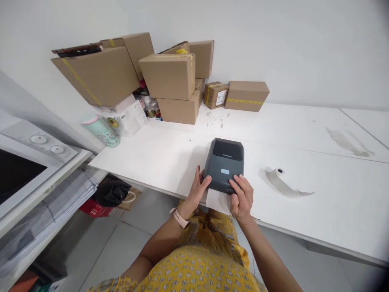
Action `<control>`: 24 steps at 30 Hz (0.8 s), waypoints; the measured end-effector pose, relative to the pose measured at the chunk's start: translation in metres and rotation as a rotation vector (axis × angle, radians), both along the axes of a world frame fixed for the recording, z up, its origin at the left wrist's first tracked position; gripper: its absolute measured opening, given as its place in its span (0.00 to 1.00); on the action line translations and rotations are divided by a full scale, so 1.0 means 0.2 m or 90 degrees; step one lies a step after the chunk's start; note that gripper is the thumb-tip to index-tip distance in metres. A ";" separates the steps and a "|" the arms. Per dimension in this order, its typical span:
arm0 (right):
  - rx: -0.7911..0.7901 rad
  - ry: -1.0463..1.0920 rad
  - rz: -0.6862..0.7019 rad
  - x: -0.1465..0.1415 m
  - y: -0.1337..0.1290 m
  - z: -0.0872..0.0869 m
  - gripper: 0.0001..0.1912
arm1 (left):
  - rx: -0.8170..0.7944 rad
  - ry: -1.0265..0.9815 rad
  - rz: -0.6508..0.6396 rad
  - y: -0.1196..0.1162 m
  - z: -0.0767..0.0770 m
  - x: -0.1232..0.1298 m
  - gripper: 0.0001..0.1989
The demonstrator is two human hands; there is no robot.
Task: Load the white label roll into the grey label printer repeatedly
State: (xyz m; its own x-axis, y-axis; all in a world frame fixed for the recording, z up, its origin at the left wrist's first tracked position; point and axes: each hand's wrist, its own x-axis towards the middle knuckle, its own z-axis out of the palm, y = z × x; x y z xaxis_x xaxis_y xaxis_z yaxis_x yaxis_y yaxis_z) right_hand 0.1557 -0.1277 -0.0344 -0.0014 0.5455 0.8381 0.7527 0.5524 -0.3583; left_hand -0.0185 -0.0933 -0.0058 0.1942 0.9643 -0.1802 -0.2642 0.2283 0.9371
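Observation:
A dark grey label printer sits near the white table's front edge. White paper sticks out from its front, over the table edge. My left hand grips the printer's front left corner, thumb on top and fingers along the side. At the front right corner, my right hand has bent fingers on the casing and its thumb low beside the paper. Whether that thumb also presses the paper, I cannot tell. To the right lies a small paper roll with a curling loose strip.
Cardboard boxes are stacked along the wall at back left, with two smaller cartons beside them. A mint tumbler and a white box stand at the table's left end. A microwave is on a shelf at left.

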 end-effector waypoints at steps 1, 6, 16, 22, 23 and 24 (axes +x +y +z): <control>0.012 0.015 -0.003 0.00 0.01 -0.01 0.26 | -0.005 0.007 0.013 0.00 0.01 0.01 0.46; 0.078 0.072 -0.011 0.00 0.07 0.00 0.22 | 0.025 0.047 0.052 0.03 0.02 0.07 0.44; 0.095 0.173 -0.027 0.00 0.14 -0.06 0.22 | 0.093 0.151 0.079 0.06 -0.02 0.09 0.33; 0.012 0.185 -0.016 0.03 0.10 -0.01 0.21 | 0.115 0.130 0.013 0.07 0.00 0.04 0.32; -0.011 0.185 0.001 0.04 0.08 0.02 0.21 | 0.107 0.139 0.013 0.05 0.00 0.02 0.33; -0.040 0.188 0.017 0.04 0.06 0.05 0.21 | 0.096 0.163 0.028 0.01 0.00 0.00 0.34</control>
